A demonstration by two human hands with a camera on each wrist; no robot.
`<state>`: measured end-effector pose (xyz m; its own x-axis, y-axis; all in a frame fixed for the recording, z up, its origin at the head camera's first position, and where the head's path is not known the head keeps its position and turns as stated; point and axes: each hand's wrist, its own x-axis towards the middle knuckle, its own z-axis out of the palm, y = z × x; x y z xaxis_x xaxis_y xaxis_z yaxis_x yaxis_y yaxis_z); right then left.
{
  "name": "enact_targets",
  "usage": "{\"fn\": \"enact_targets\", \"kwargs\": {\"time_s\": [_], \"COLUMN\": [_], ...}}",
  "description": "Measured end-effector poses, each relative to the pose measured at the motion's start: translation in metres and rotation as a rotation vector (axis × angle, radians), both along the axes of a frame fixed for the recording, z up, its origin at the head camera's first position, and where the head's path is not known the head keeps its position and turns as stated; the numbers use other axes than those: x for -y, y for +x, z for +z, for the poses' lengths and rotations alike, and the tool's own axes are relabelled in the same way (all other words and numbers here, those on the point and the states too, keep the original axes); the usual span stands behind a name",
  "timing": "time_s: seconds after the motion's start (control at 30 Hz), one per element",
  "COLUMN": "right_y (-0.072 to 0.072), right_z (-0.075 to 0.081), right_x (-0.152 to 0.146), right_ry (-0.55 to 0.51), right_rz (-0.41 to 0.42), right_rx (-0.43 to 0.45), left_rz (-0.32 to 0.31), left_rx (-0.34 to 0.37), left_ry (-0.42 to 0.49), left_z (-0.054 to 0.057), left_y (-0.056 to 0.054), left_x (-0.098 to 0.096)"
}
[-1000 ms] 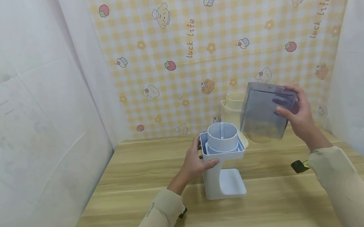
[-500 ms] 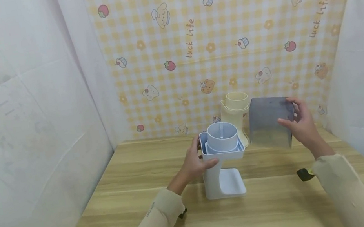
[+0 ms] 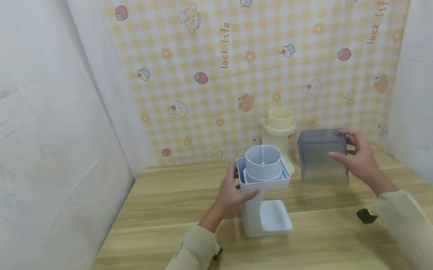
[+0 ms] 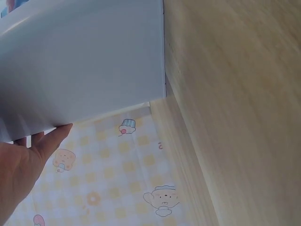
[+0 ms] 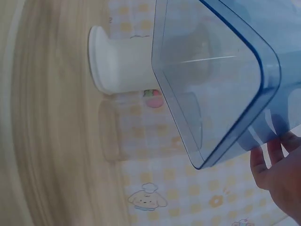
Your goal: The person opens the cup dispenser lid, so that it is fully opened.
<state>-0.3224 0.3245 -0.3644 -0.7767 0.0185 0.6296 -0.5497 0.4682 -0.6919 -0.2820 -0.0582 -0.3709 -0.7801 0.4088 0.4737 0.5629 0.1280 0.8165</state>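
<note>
A white C-shaped stand (image 3: 252, 216), shaped like a small coffee machine body, stands upright on the table. A round, pale blue-white cup-like part (image 3: 265, 165) sits in its top. My left hand (image 3: 230, 194) grips the upper left of the stand, thumb in front and fingers partly hidden behind. In the left wrist view the stand's smooth wall (image 4: 84, 61) fills the upper left. My right hand (image 3: 357, 155) holds a clear blue-grey plastic box (image 3: 322, 160) by its right side. The box's open rim (image 5: 181, 129) faces down toward the table in the right wrist view.
Behind the white stand is a similar cream stand (image 3: 278, 139) with a round top. Beside it is a clear container (image 3: 310, 127), partly hidden by the box. The wood-grain table (image 3: 160, 210) meets a checked cloth backdrop (image 3: 194, 100) and white side sheets (image 3: 54, 156).
My right hand has lowered the clear box and turned it from tilted to nearly upright, uncovering more of the cream stand. My left hand and the white stand have stayed in place.
</note>
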Motion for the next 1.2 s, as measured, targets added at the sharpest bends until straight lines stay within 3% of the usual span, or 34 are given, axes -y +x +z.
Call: {"fn": "enact_targets", "kwargs": {"time_s": [0.57, 1.03, 1.1, 1.2], "right_y": [-0.005, -0.007, -0.007, -0.009], "right_z": [-0.033, -0.056, -0.058, -0.058], "right_x": [-0.030, -0.050, -0.053, -0.055], "right_ry": [0.097, 0.092, 0.084, 0.065], "right_rz": [0.036, 0.127, 0.156, 0.200], "right_rx": [0.205, 0.216, 0.237, 0.276], "left_rz": [-0.005, -0.018, -0.012, 0.007], "left_rx": [-0.008, -0.016, -0.012, -0.011], "left_ry": [0.011, 0.013, 0.014, 0.020], "left_z": [-0.004, -0.005, -0.007, -0.019], "left_y": [-0.003, -0.004, -0.005, -0.016], "left_x": [0.000, -0.002, -0.002, -0.002]}}
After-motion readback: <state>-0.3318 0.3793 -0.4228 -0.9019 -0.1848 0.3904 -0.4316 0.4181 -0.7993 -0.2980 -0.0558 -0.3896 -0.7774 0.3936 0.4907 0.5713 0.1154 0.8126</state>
